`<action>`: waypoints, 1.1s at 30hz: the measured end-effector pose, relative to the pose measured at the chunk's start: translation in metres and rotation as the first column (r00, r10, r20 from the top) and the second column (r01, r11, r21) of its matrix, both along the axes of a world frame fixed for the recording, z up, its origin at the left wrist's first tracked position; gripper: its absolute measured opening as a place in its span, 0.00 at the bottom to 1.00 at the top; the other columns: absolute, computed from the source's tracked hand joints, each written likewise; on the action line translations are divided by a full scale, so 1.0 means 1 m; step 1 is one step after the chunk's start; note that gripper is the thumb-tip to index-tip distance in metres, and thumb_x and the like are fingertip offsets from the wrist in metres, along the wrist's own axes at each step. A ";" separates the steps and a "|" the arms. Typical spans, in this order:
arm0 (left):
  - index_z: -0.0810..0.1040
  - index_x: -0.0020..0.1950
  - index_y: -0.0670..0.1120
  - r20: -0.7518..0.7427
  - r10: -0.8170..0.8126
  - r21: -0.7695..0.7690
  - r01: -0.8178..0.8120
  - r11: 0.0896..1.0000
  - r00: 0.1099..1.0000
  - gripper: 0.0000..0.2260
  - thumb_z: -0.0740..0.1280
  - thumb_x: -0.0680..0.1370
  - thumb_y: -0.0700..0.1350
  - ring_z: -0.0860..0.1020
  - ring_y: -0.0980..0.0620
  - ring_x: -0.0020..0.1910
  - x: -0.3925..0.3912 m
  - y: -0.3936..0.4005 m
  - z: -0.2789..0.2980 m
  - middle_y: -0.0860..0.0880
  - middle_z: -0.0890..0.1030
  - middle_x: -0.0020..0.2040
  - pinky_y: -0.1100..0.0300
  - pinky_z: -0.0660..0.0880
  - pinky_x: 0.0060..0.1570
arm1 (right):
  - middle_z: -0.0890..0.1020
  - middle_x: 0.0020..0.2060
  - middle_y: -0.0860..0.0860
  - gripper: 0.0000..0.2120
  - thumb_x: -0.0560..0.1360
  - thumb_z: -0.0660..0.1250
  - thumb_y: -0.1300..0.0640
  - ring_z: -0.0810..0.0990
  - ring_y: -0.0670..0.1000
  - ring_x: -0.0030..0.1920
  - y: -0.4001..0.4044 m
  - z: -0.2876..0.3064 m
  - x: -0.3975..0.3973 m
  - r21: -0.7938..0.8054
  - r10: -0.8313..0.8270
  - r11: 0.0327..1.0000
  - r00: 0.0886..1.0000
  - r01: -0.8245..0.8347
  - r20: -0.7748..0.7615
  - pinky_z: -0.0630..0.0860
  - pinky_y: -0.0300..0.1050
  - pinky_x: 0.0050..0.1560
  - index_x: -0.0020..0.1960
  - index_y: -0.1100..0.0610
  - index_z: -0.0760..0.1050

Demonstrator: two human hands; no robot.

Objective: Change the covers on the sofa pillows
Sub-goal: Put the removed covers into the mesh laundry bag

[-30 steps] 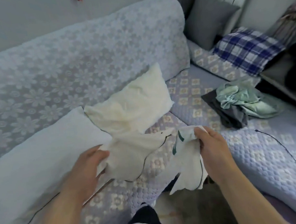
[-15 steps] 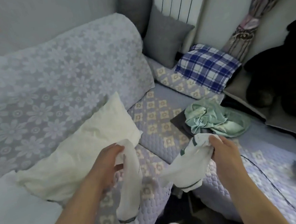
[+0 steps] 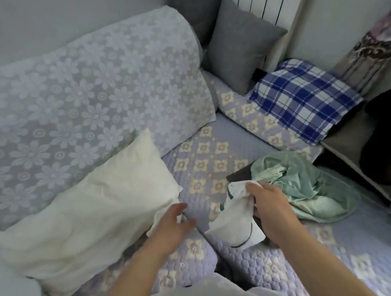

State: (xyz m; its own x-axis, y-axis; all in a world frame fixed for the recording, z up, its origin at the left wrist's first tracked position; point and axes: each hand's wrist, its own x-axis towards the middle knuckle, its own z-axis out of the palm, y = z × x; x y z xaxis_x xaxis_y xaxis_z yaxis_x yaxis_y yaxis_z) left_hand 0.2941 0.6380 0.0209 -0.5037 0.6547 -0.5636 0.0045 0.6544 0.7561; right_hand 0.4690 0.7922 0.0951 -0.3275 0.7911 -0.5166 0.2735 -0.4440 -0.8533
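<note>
The right hand (image 3: 267,209) grips the white cover (image 3: 240,217) only by one bunched edge, so the loose part hanging over the sofa (image 3: 214,153) seam can slip off the front edge or twist, and the opening is then hard to find. The left hand (image 3: 173,225) is open, with spread fingers (image 3: 180,207) holding nothing, just beside the corner of the bare pillow (image 3: 95,213). The cover lies between both hands, under the right thumb.
</note>
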 end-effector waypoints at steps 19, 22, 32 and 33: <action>0.81 0.45 0.52 -0.331 0.467 0.287 -0.384 0.877 0.820 0.06 0.65 0.79 0.47 0.81 0.48 0.43 0.056 0.114 0.047 0.52 0.83 0.42 0.55 0.76 0.42 | 0.86 0.47 0.57 0.14 0.83 0.62 0.54 0.84 0.53 0.47 0.145 0.156 -0.023 0.295 0.445 0.885 0.844 -0.362 -0.300 0.78 0.48 0.51 0.50 0.61 0.83; 0.80 0.44 0.52 -0.324 0.634 0.350 -0.533 0.770 0.703 0.13 0.64 0.79 0.35 0.80 0.54 0.41 0.026 0.098 0.073 0.53 0.82 0.39 0.66 0.72 0.37 | 0.79 0.39 0.64 0.17 0.79 0.64 0.52 0.74 0.52 0.35 0.187 0.156 -0.032 0.611 0.260 0.772 0.964 -0.176 -0.050 0.71 0.48 0.39 0.41 0.66 0.77; 0.80 0.41 0.48 -0.762 0.276 0.111 -0.302 0.947 0.585 0.08 0.71 0.79 0.48 0.77 0.50 0.35 -0.058 0.047 0.163 0.47 0.80 0.36 0.57 0.68 0.36 | 0.72 0.35 0.53 0.06 0.75 0.69 0.58 0.72 0.49 0.34 0.243 0.134 -0.046 0.234 0.043 0.972 0.965 0.019 -0.260 0.71 0.43 0.33 0.41 0.55 0.72; 0.80 0.41 0.46 -0.724 0.260 0.085 -0.291 0.953 0.639 0.08 0.73 0.78 0.48 0.77 0.48 0.36 -0.059 0.044 0.169 0.45 0.80 0.37 0.57 0.69 0.35 | 0.71 0.34 0.52 0.06 0.76 0.68 0.58 0.71 0.48 0.33 0.244 0.131 -0.046 0.231 0.035 0.973 0.965 0.027 -0.258 0.70 0.42 0.32 0.42 0.55 0.72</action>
